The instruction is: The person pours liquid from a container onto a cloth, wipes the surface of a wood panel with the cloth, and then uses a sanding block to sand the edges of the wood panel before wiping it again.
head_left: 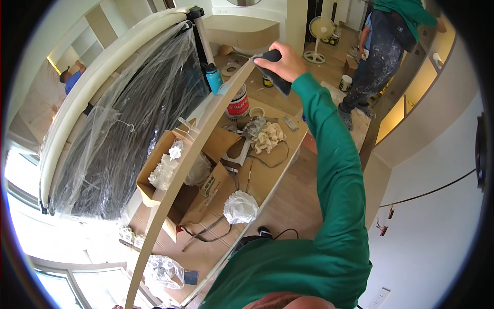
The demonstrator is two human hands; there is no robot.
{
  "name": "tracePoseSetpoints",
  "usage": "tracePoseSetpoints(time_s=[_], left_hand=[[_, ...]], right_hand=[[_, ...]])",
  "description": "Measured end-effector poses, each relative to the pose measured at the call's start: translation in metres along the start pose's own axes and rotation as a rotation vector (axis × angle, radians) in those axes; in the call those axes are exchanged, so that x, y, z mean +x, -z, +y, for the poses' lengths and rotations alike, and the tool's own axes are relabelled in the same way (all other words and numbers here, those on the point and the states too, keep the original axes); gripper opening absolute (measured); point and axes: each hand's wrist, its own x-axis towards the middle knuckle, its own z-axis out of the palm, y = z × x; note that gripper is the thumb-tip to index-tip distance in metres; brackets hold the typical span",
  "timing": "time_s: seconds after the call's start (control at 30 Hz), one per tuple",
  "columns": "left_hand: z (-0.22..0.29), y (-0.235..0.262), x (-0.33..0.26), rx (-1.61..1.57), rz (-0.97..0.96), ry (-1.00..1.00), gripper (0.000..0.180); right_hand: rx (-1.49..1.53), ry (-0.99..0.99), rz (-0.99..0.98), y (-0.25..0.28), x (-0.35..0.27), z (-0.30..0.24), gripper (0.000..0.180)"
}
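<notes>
My right hand [285, 64], at the end of the outstretched green sleeve, is closed around a dark sheet of sandpaper [280, 82]. It grips the sheet at the far end of a long, narrow beige board [198, 147]. The board slants from the lower left up to that hand, passing above a cluttered work table [267, 177]. My left hand does not show. Just left of the board's far end stands a blue bottle [213, 79]. Below the board is an open cardboard box [208, 198] with crumpled white plastic in it.
On the table are a red-and-white paint can [237, 105], a cream crumpled cloth [268, 137] and a white plastic bundle [241, 207]. Plastic sheeting [139, 118] hangs at left. A co-worker in splattered trousers [378, 56] stands far right, near a fan [321, 28]. Another person [73, 80] is far left.
</notes>
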Motion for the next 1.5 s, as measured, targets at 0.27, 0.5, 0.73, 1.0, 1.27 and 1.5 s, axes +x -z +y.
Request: tracePoseSetpoints(time_s=[0.27,0.5,0.73,1.0,1.27,1.5], left_hand=[[0.004,0.004,-0.002,-0.100,0.018,0.010,0.056],[0.011,0.003,-0.004,-0.161,0.029,0.016,0.054],[0.016,0.006,-0.005,-0.223,0.036,0.017,0.053],[0.022,0.009,-0.005,-0.302,0.045,0.027,0.052],[0.029,0.009,-0.006,-0.366,0.051,0.035,0.051],[0.029,0.009,-0.004,-0.411,0.049,0.049,0.049]], right_hand=[[0.021,-0.025,-0.001,0.003,0.002,0.004,0.067],[0.044,-0.036,-0.033,-0.002,0.002,0.005,0.068],[0.061,0.003,-0.057,-0.004,0.005,0.001,0.066],[0.007,0.002,-0.014,0.000,0.001,-0.003,0.066],[0.004,0.019,0.007,0.000,0.005,-0.001,0.064],[0.009,0.038,-0.025,0.000,0.000,0.002,0.063]])
